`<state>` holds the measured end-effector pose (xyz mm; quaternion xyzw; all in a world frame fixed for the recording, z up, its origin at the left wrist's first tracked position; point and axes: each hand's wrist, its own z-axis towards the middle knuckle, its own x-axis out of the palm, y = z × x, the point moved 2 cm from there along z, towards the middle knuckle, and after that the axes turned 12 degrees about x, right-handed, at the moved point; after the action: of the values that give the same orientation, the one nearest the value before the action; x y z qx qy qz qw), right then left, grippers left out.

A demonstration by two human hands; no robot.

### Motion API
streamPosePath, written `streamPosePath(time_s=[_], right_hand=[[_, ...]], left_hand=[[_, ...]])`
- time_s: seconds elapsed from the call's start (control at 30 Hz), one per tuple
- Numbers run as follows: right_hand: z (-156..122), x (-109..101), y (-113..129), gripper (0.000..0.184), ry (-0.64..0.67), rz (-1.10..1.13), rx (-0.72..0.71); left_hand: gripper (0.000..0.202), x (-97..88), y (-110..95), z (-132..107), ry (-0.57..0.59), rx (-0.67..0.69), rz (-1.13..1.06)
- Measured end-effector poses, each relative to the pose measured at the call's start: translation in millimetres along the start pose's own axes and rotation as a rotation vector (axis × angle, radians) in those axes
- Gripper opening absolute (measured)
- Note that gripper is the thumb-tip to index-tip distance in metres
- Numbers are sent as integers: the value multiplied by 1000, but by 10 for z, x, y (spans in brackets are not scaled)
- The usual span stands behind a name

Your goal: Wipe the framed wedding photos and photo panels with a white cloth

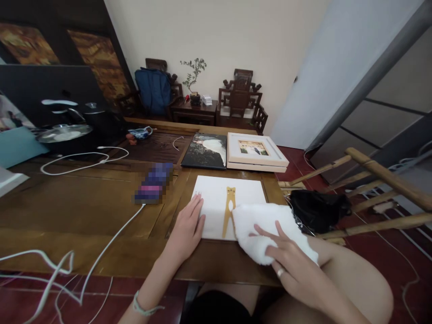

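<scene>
A white canvas picture (219, 198) with a tall yellow cat painted on it lies flat on the wooden table (84, 211) in front of me. My left hand (189, 227) rests flat on its left edge, fingers stretched out. My right hand (283, 258) lies on a fluffy white cloth (259, 225), fingers spread, pressing the cloth onto the picture's lower right corner. A ring shows on one finger.
Behind the canvas lie a dark photo print (206, 151) and a white framed photo (254, 153). A blurred phone (154, 183) with a white cable (111, 243) lies to the left. A black bag (317, 209) sits on a bamboo chair (381, 189) at right. Kettle and tea tray stand far left.
</scene>
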<state>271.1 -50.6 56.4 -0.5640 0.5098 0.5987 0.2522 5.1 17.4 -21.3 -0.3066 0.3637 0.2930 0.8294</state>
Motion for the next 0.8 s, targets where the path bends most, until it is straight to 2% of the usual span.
streamPosePath(time_s=[0.1, 0.2, 0.33, 0.47, 0.57, 0.67, 0.8], right_hand=[[-56, -34, 8, 38, 41, 51, -7], [110, -89, -70, 32, -18, 74, 25], [586, -185, -279, 25, -154, 66, 79], [1136, -312, -499, 21, -220, 56, 103], [1383, -381, -575, 21, -249, 56, 121], [1366, -365, -531, 20, -252, 47, 134], [964, -218, -343, 22, -236, 33, 137]], left_hand=[[43, 6, 5, 1, 2, -7, -1], [44, 11, 11, -4, -5, 2, 2], [44, 10, 14, -8, -13, 13, 2], [44, -9, 2, 0, -2, 4, -17], [45, -20, -4, 3, 5, -7, -27], [45, -17, -4, 0, -2, -2, -31], [45, -1, -1, -2, -8, -1, -33]])
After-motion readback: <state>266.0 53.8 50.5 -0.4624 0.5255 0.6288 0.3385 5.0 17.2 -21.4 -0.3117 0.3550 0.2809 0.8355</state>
